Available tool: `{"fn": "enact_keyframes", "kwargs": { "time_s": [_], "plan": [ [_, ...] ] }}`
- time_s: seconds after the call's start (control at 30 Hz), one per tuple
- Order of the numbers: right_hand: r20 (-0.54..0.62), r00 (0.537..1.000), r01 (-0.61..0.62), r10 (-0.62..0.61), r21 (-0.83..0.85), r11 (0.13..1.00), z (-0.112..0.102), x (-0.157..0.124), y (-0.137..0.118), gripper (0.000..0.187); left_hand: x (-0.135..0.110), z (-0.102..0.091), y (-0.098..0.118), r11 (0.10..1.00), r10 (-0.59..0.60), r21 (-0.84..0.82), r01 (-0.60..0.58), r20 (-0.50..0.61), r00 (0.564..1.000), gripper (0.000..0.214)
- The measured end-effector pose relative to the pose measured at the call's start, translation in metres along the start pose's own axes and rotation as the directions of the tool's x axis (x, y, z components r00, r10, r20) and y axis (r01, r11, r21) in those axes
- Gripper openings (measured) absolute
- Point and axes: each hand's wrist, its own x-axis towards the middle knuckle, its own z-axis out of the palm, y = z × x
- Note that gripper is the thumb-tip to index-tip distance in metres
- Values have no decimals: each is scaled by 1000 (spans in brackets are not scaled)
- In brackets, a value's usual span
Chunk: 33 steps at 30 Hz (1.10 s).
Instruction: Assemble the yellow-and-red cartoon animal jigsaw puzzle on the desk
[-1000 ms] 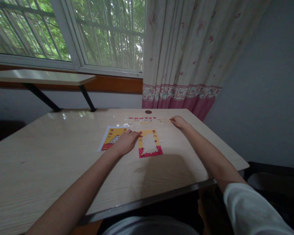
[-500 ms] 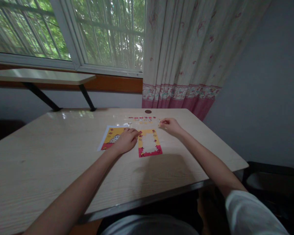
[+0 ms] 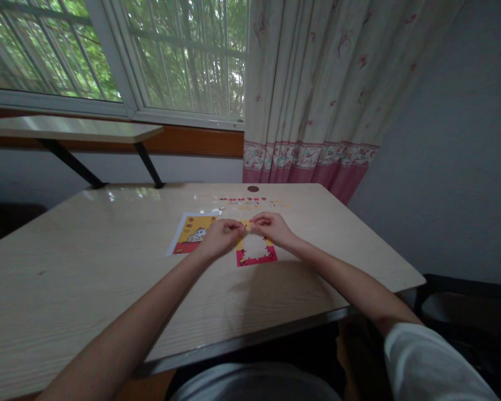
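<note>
1. My left hand (image 3: 222,236) has its thumb and fingers bent close together at the upper left of the puzzle (image 3: 256,262); I cannot tell whether they pinch anything.
2. My right hand (image 3: 275,228) is just beside it, over the puzzle's upper right, its thumb and fingertips narrowed; any piece between them is too small to make out.
3. The puzzle lies flat on the table (image 3: 87,278), its top edge at my fingertips, its jagged opening and red bottom edge nearer my body.
4. The picture sheet (image 3: 187,221) lies left of the puzzle, partly hidden by my left hand.
5. Beyond my fingers, red pieces (image 3: 253,199) form a row, with yellow pieces (image 3: 279,205) nearby.
</note>
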Motion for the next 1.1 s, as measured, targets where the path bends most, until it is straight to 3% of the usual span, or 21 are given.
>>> {"fn": "enact_keyframes", "kwargs": {
  "time_s": [0.23, 0.37, 0.57, 0.67, 0.77, 0.9, 1.1],
  "plan": [
    [-36, 996, 84, -87, -75, 994, 4, -4, -7, 27, 0, 4, -1, 994, 0, -112, -3, -33, 999, 19],
    [-27, 982, 174, -185, -224, 959, 3, -8, -12, 26, 1, 5, -1, 980, -37, -196, 22, -71, 997, 20],
    [-14, 932, 282, -362, -600, 748, 0, -9, -17, 20, 1, 3, 5, 972, -33, -234, 19, -59, 998, 19],
    [7, 928, 282, -372, -664, 693, -1, -7, -15, 19, 2, -3, 3, 990, -6, -144, -1, -43, 999, 21],
    [4, 961, 208, -277, -668, 714, -1, -2, -6, 19, 2, -12, -3, 994, 64, 88, -64, 6, 998, 24],
    [29, 992, 108, -121, -680, 725, 0, 6, 8, 20, 1, -23, -14, 874, 213, 421, -245, 122, 969, 26],
    [72, 994, 106, -78, -746, 657, 1, 8, 18, 24, 3, -23, -23, 754, 266, 564, -337, 206, 942, 30]
  ]
}}
